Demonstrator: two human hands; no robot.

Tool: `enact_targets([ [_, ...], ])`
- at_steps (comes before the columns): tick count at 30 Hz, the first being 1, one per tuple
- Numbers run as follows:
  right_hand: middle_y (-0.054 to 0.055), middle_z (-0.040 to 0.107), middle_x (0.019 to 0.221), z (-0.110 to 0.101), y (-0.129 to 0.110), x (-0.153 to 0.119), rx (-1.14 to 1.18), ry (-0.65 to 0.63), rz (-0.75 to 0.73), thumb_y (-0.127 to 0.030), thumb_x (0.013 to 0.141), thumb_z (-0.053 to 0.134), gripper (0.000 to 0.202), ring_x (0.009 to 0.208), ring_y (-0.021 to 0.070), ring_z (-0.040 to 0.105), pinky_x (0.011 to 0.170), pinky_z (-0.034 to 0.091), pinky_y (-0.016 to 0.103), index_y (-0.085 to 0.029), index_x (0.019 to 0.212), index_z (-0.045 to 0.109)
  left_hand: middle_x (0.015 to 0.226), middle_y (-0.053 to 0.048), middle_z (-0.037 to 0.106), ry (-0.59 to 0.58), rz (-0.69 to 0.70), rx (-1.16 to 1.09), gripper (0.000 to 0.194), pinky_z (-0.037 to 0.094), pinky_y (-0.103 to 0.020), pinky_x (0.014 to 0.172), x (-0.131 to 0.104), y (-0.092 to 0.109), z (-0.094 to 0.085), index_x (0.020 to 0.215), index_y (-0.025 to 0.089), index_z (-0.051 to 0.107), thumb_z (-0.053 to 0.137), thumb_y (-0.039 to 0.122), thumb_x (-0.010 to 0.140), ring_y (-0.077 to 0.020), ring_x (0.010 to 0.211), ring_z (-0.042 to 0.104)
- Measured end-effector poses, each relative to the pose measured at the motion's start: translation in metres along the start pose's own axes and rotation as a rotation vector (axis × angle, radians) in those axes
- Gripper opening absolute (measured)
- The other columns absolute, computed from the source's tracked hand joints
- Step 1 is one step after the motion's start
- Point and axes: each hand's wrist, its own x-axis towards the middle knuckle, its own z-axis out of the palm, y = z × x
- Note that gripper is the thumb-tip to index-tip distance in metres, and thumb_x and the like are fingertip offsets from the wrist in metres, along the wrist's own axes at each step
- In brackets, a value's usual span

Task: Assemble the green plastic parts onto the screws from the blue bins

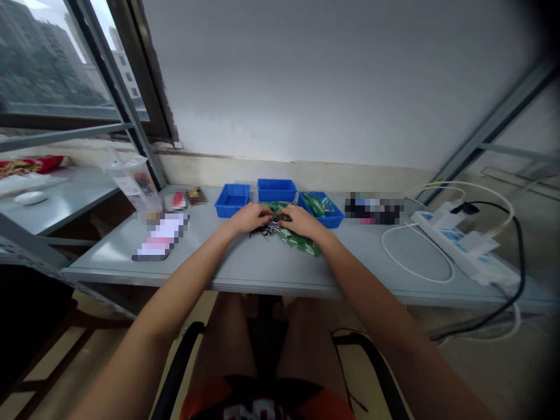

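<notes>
Over the middle of the desk, my left hand [252, 217] has its fingers bent and drawn together at a pile of thin dark metal-looking pieces [263, 228]. Close beside it, my right hand [300, 221] curls its fingers at the same pile, with green plastic packets [300, 240] under and beside it. What either hand pinches is too small to make out. Behind the hands stand a left blue tray [233, 191], a middle blue tray [276, 183] and a right blue tray [335, 219]. Another green packet [318, 204] lies in the right tray.
A blurred phone [161, 238] and a clear plastic cup [137, 185] are on the desk's left. To the right are a blurred dark object [374, 210] and a white power strip [468, 248] with looping cables. Metal frame posts flank the desk; a wall stands behind.
</notes>
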Motion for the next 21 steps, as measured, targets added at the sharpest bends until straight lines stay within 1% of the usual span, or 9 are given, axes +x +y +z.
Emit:
enact_targets([
  [4,0.009,0.062,0.096,0.001,0.002,0.0,-0.046,-0.025,0.007,-0.026,0.081,0.06,0.022,0.092,0.0221,0.057,0.081,0.043,0.034,-0.019,0.101,0.065,0.083,-0.006,0.069,-0.014,0.001,0.021,0.024,0.041,-0.027,0.062,0.001,0.001,0.0,0.091,0.017,0.068,0.046,0.024,0.082,-0.0158,0.07,0.06],
  [8,0.01,0.061,0.1,0.001,0.0,-0.001,-0.12,0.017,0.037,-0.026,0.081,0.059,0.023,0.098,0.0236,0.055,0.084,0.042,0.034,-0.018,0.103,0.064,0.082,-0.006,0.069,-0.007,-0.006,-0.001,0.023,0.041,-0.027,0.063,0.001,0.002,-0.001,0.091,0.017,0.068,0.048,0.024,0.082,-0.015,0.068,0.06],
  [11,0.011,0.063,0.095,-0.001,-0.005,-0.002,-0.16,0.022,0.075,-0.024,0.082,0.057,0.019,0.093,0.0241,0.058,0.079,0.043,0.033,-0.018,0.099,0.064,0.082,-0.006,0.069,-0.001,0.001,-0.018,0.023,0.042,-0.027,0.063,0.001,0.002,-0.001,0.09,0.017,0.068,0.049,0.023,0.082,-0.0151,0.068,0.059],
  [14,0.01,0.066,0.089,-0.004,-0.01,-0.003,-0.189,0.035,0.105,-0.019,0.084,0.051,0.017,0.084,0.023,0.06,0.073,0.043,0.032,-0.019,0.094,0.065,0.082,-0.006,0.069,0.004,-0.005,-0.001,0.023,0.042,-0.027,0.064,0.001,0.002,0.0,0.091,0.017,0.068,0.048,0.023,0.081,-0.0154,0.069,0.06],
  [18,0.01,0.066,0.096,-0.01,-0.01,-0.003,-0.166,0.171,0.099,-0.018,0.086,0.046,0.021,0.088,0.0224,0.059,0.077,0.042,0.032,-0.019,0.096,0.064,0.086,-0.006,0.069,0.023,-0.007,0.005,0.023,0.043,-0.028,0.067,0.0,0.001,0.0,0.093,0.018,0.067,0.048,0.023,0.082,-0.0165,0.074,0.061],
  [21,0.007,0.066,0.095,-0.014,-0.007,-0.002,-0.081,0.275,0.081,-0.02,0.087,0.045,0.021,0.088,0.0212,0.059,0.077,0.042,0.032,-0.02,0.096,0.064,0.085,-0.007,0.068,0.08,-0.023,-0.002,0.025,0.044,-0.03,0.068,0.001,-0.001,0.001,0.098,0.018,0.066,0.05,0.026,0.081,-0.0172,0.073,0.06],
])
